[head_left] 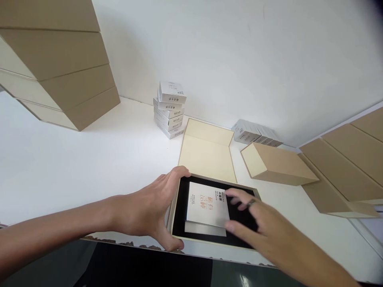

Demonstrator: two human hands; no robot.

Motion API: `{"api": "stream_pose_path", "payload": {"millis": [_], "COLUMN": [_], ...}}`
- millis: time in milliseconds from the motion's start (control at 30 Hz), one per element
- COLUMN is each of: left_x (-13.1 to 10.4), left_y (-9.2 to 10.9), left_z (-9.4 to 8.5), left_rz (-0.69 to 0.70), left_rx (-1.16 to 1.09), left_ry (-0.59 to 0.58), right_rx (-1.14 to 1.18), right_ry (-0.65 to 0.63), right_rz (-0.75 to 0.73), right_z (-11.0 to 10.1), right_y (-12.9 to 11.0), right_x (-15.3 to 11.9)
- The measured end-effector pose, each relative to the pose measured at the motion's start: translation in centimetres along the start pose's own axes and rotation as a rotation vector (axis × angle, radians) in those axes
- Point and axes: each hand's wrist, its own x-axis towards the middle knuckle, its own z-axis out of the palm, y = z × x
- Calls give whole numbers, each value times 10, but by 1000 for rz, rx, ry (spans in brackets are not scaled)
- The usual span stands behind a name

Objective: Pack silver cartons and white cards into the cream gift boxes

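An opened cream box [209,151] lies at the table's front edge, its lid folded back toward the wall. In its black-lined tray [179,207] sits a silver-white carton [206,203] with orange and black print. My left hand [155,207] grips the tray's left side, thumb at the near corner and fingers at the far one. Over the tray's right part is my right hand [254,219], a ring on one finger, its thumb and fingertips spread at the carton's right edge. It is slightly blurred.
A stack of several small silver cartons [170,111] stands near the wall [209,52]. More silver cartons [254,133] sit behind a closed tan box [278,163]. Large tan boxes are piled at the left [68,59] and at the right [344,167] of the white table [119,159].
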Motion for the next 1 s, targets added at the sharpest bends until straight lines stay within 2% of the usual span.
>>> {"api": "stream_pose_path", "payload": {"millis": [133, 367, 567, 633, 700, 833, 933, 1000], "left_x": [2, 4, 3, 3, 4, 5, 6, 6], "left_y": [0, 0, -3, -4, -4, -5, -6, -6], "left_z": [0, 7, 11, 11, 11, 12, 14, 14], "left_rz": [0, 45, 7, 16, 34, 57, 75, 86], "left_rx": [-35, -100, -107, -102, -89, -50, -34, -34], "left_ry": [5, 50, 65, 79, 86, 84, 91, 101], "right_rx": [153, 612, 658, 572, 380, 66, -72, -93], "right_ry": [-128, -284, -333, -331, -282, -237, -150, -135], "right_rz": [89, 146, 130, 119, 81, -73, -157, -170], "right_z": [21, 23, 28, 26, 24, 23, 26, 26], "right_y": [-10, -22, -23, -20, -21, -31, -37, -39], "right_x": [1, 10, 11, 12, 15, 20, 21, 21]}}
